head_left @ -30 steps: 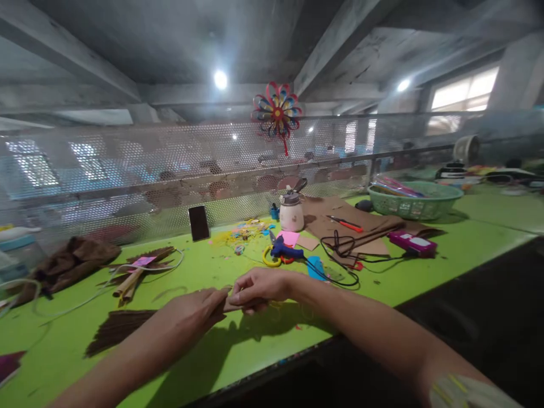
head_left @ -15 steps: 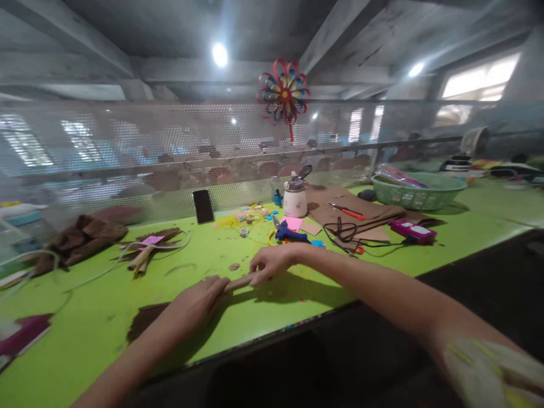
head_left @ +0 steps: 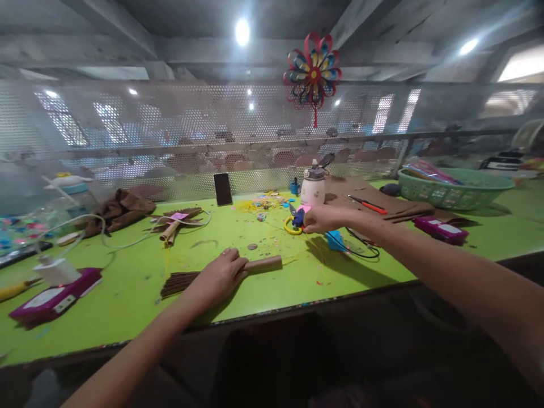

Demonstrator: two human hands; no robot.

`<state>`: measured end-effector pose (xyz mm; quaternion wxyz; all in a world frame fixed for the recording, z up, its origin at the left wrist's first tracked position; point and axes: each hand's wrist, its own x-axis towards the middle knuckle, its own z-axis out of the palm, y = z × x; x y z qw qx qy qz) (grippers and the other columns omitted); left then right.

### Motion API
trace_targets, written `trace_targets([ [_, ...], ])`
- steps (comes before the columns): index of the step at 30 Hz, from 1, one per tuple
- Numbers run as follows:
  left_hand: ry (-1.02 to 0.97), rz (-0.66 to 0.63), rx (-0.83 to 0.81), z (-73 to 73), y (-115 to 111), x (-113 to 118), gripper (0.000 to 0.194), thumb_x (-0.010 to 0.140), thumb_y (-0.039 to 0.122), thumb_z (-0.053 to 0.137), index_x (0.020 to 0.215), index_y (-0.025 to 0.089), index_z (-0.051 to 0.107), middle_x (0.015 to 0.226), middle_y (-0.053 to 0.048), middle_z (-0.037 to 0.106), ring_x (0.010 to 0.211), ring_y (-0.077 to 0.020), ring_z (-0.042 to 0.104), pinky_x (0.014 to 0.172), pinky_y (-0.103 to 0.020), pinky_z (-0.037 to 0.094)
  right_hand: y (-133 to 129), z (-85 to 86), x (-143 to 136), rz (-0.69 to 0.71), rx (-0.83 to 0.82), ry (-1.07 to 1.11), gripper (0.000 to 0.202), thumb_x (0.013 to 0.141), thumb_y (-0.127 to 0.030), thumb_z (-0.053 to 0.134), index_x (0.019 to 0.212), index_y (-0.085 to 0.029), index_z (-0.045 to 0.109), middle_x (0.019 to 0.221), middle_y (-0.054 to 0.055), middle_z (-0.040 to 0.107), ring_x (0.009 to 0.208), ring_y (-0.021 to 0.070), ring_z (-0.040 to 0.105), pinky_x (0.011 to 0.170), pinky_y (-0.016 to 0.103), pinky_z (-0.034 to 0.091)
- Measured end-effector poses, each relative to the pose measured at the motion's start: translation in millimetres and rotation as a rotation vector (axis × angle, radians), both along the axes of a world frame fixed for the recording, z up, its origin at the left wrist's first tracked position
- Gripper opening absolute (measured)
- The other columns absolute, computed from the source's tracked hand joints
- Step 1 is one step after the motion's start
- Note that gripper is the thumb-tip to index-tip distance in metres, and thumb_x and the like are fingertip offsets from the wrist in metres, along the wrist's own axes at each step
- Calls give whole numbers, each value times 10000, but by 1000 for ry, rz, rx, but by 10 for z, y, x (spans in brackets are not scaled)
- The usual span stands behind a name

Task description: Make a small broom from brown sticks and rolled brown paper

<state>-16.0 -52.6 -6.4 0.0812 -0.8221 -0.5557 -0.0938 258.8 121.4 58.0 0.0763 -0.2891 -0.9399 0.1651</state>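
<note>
A small brush-like brown roll, its handle [head_left: 266, 263] smooth and its other end cut into a dark fringe [head_left: 181, 283], lies across the front of the green table. My left hand [head_left: 223, 275] is closed around the middle of it, pressing it near the tabletop. Thin yellow strands trail from the handle's end. Further back, my right hand [head_left: 317, 219] reaches to blue-handled scissors [head_left: 299, 217], fingers curled over the handles and partly hiding them. Beside these is a yellow loop handle [head_left: 292, 226]. A blue scrap [head_left: 335, 241] sits below the right wrist.
Behind stand a bottle [head_left: 313, 190], a phone [head_left: 223, 189] and yellow scraps [head_left: 263, 202]. At right are brown sheets [head_left: 352, 192], a red-handled tool [head_left: 369, 204], a purple box [head_left: 441, 230] and a green basket [head_left: 450, 190]. A purple power strip [head_left: 55, 297] and cable lie left.
My right hand has let go of the brown roll and moved away to the right, onto the blue-handled scissors. My left hand still holds the roll. The view has turned left and down.
</note>
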Motion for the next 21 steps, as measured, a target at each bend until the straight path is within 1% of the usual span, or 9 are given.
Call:
trace_targets([
  [4,-26,-1,-45,17,11,-17,274,909,349,424,971,171,624,878,-77,524,806,-204,498,724,-324,406,-287,-68,-232,36,99,127,147,791,-244,598,785,-166,722,762,55,702,647,150,570,586,259,361],
  [6,-33,0,-57,32,0,-17,281,902,363,439,1001,176,625,890,-78,530,821,-208,505,734,-326,409,-447,-115,-377,77,130,194,177,824,-254,565,840,-164,716,839,65,710,696,151,587,613,254,385],
  [8,-48,-1,-62,43,-19,-15,293,895,376,450,1027,180,623,900,-80,537,843,-216,513,748,-334,414,-551,-180,-506,128,150,305,180,832,-249,561,830,-152,713,838,71,710,706,151,594,624,251,403],
  [10,-64,0,-70,53,-34,-21,308,890,389,452,1046,185,621,908,-80,542,856,-222,522,754,-340,422,-573,-264,-598,130,148,432,153,815,-228,579,792,-148,708,792,60,708,681,144,595,616,241,410],
  [14,-98,16,-91,153,-42,-51,357,874,408,472,1124,187,598,985,-91,562,898,-225,553,778,-344,449,-443,-452,-642,-13,168,630,165,806,-205,566,687,-150,667,689,34,678,623,130,574,598,230,397],
  [16,-146,24,-35,288,-91,-37,360,877,402,467,1138,188,592,1039,-98,576,944,-226,562,820,-354,457,-365,-543,-609,-104,206,700,224,835,-232,519,666,-149,640,665,36,651,616,134,551,597,238,386],
  [18,-231,13,95,460,-236,15,320,891,388,450,1103,205,604,1063,-86,595,968,-220,571,845,-360,462,-308,-630,-568,-189,238,769,260,857,-266,482,673,-150,624,657,38,628,610,137,530,595,243,379],
  [20,-350,-21,256,593,-497,76,250,902,346,444,1064,241,604,1061,-51,616,983,-205,579,851,-346,472,-271,-710,-535,-253,261,825,275,863,-287,465,680,-151,618,650,37,614,608,141,521,598,246,376],
  [21,-392,-27,334,620,-662,96,241,907,324,439,1082,259,592,1072,-36,620,1008,-205,575,865,-350,475,-259,-745,-524,-276,267,845,277,863,-293,462,681,-152,617,647,36,610,606,141,520,600,247,375],
])
